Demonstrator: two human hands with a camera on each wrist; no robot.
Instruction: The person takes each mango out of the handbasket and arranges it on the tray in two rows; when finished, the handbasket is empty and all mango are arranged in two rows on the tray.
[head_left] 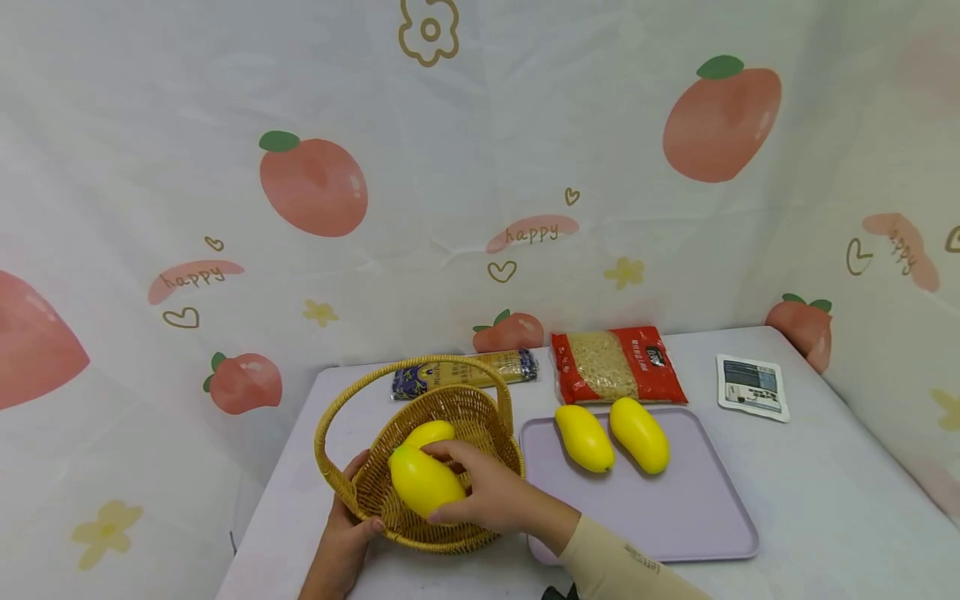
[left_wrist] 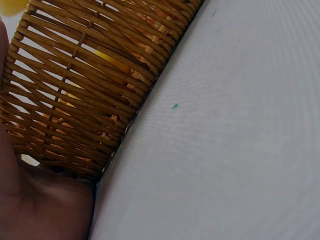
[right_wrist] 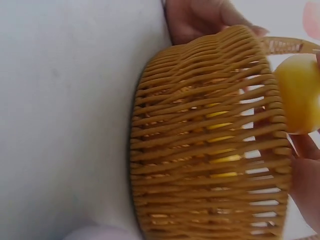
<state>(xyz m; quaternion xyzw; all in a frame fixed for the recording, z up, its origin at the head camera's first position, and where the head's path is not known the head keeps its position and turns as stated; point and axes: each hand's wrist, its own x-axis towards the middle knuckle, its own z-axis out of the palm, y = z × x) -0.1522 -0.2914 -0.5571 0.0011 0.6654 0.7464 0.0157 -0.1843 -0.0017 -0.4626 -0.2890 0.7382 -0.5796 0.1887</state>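
Observation:
My right hand grips a yellow mango over the wicker basket. In the right wrist view this mango shows above the basket's rim. Another mango lies inside the basket, partly hidden behind the held one; yellow also shows through the weave in both wrist views. My left hand holds the basket's left side near the foot of its arched handle, thumb at the rim. Two more mangoes, a left one and a right one, lie on the pale purple tray.
Behind the basket lies a yellow and blue pack of noodles. A red bag of grain sits at the tray's back edge. Farther right is a small white packet. A printed cloth hangs behind the table.

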